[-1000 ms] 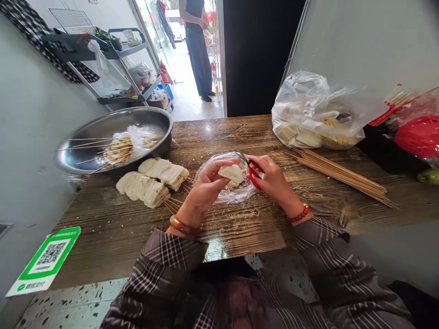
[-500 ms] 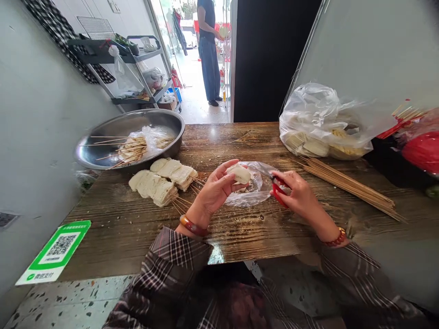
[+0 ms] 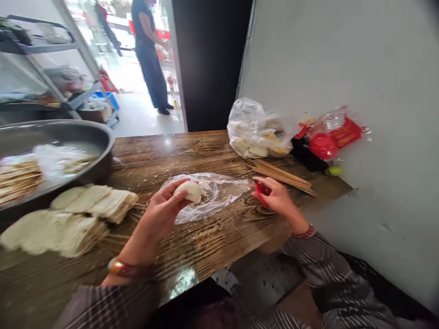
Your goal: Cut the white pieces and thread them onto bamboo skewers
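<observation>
A pale, flat round piece (image 3: 190,191) is pinched between the fingers and thumb of my left hand (image 3: 164,208), over a clear plastic bag (image 3: 222,194) on the table. My right hand (image 3: 279,198) is closed on red-handled scissors (image 3: 261,194) at the bag's right end. Beside my left forearm lie two stacks of pale skewered slabs, the nearer stack (image 3: 51,230) and the farther one (image 3: 94,201). A bundle of thin wooden sticks (image 3: 283,177) rests behind my right hand.
A large metal basin (image 3: 103,155) with skewered pieces stands at the left. A plastic bag of pale pieces (image 3: 257,148) and red packaging (image 3: 324,145) are at the back right of the wooden table (image 3: 144,153). A person (image 3: 151,59) stands in the doorway beyond a shelf cart (image 3: 55,48).
The view has turned to the right and tilted. My right hand with the scissors has moved away from my left hand, and the clear bag looks more stretched out toward the right.
</observation>
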